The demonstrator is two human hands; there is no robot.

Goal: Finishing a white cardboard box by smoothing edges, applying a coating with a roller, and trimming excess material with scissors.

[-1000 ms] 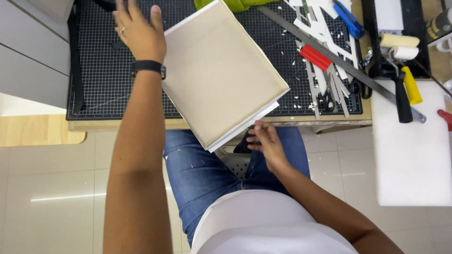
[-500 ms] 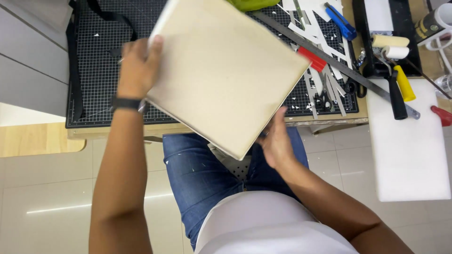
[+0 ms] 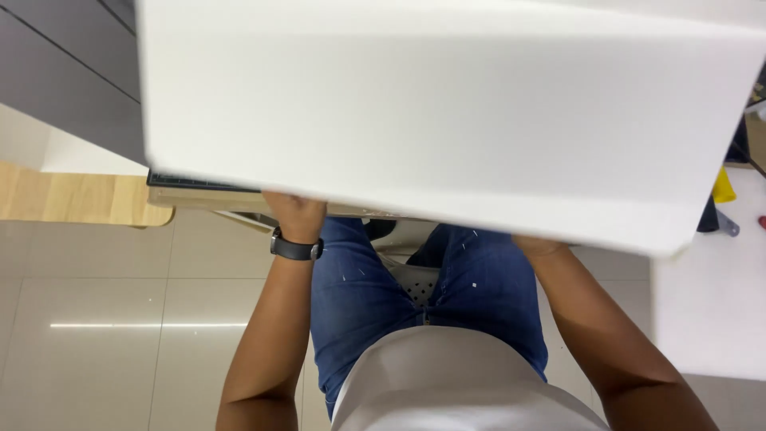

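Note:
A large off-white board (image 3: 447, 112) fills the upper part of the head view, raised close to the camera and tilted. My left hand (image 3: 294, 211) reaches under its near edge at the left; only the back of the hand and a black wristwatch show. My right hand (image 3: 539, 244) goes under the near edge at the right, with just the wrist visible. Both hands seem to hold the board from below, but the fingers are hidden. The board covers the work table and its tools.
A strip of black cutting mat (image 3: 191, 180) and the table's wooden edge (image 3: 199, 198) show under the board. A white side surface (image 3: 710, 303) lies at right, with a yellow tool tip (image 3: 723, 185) above it. My jeans-clad legs (image 3: 415, 287) and a tiled floor (image 3: 120, 319) are below.
The board rose from the cutting mat toward the camera and now blocks the table. Both hands moved to its near edge, underneath.

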